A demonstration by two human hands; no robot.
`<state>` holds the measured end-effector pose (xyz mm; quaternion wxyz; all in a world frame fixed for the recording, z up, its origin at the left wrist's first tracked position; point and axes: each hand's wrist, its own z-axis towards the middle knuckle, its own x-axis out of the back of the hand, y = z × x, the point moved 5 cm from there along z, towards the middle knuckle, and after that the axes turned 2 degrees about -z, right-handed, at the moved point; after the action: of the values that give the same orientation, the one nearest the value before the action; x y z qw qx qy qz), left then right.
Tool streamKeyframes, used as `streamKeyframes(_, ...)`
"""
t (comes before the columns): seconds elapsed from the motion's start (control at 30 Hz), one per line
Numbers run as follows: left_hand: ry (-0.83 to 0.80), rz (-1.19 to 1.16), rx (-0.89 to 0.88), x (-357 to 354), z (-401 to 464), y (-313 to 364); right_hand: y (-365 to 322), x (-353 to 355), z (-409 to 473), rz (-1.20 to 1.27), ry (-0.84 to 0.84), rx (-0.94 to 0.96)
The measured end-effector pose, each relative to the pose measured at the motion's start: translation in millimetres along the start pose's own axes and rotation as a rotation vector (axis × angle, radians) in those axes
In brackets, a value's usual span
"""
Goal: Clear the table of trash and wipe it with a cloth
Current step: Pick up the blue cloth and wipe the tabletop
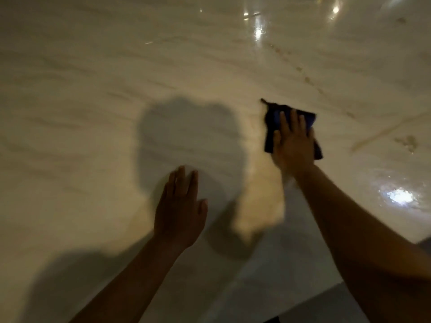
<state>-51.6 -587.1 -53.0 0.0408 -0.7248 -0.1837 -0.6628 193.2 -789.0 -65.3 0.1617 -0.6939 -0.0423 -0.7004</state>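
Under right hand, cloth lengthwise away.

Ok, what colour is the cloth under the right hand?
Dark blue, almost navy; the cloth shows in the head view, pressed flat under the right hand.

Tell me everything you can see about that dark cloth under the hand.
The cloth is dark blue, nearly black at its edges, and looks like soft fabric. It lies folded or bunched flat on the pale marble-look table, right of centre, with a small corner tail sticking out at its far left. The right hand presses on it with straight fingers, covering its middle. The picture is blurred, so weave and exact folds cannot be told.
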Motion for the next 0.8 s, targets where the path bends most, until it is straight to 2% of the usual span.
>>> streamKeyframes(0.1, -0.056, -0.001, -0.017, -2.1, -9.4, 6.0, -56.7, -8.9, -76.5, 0.038, 0.032, 0.206)
streamKeyframes(0.17, -0.102, -0.006, -0.057, -3.6, -19.0, 12.3, -85.0, -9.8, -147.1, 0.061, -0.065, 0.388)
streamKeyframes(0.2, -0.113, -0.008, -0.083, -3.9, -24.3, 16.0, -88.2, -6.7, -176.7, 0.066, -0.119, 0.441)
streamKeyframes(0.27, -0.13, 0.005, -0.118, -5.4, -35.6, 22.3, -66.6, -1.5, -199.3, 0.05, -0.125, 0.493)
streamKeyframes(0.33, -0.108, 0.013, -0.135, -5.4, -45.0, 27.1, -21.2, 1.2, -180.3, 0.023, -0.066, 0.39)
streamKeyframes(0.43, -0.123, 0.002, -0.154, -9.4, -53.3, 32.7, 63.9, 12.3, -129.8, -0.013, -0.002, 0.012)
streamKeyframes(0.5, -0.115, 0.007, -0.171, -10.8, -58.7, 36.8, 87.0, 15.8, -117.4, -0.004, -0.008, -0.186)
streamKeyframes(0.53, -0.114, 0.009, -0.18, -11.7, -61.8, 38.8, 80.4, 15.1, -121.2, 0.001, 0.007, -0.218)
streamKeyframes(0.6, -0.141, 0.012, -0.193, -14.1, -69.3, 43.5, 43.8, 10.1, -149.1, -0.005, 0.043, -0.168)
streamKeyframes(0.67, -0.146, 0.017, -0.23, -16.6, -77.9, 49.3, -5.5, 2.0, -202.3, 0.028, 0.042, -0.022)
streamKeyframes(0.73, -0.171, 0.031, -0.273, -20.5, -86.3, 55.0, -41.4, -2.3, -261.8, 0.052, -0.045, 0.138)
streamKeyframes(0.8, -0.175, 0.049, -0.308, -22.9, -93.5, 59.0, -37.2, 1.9, -290.3, 0.039, -0.102, 0.249)
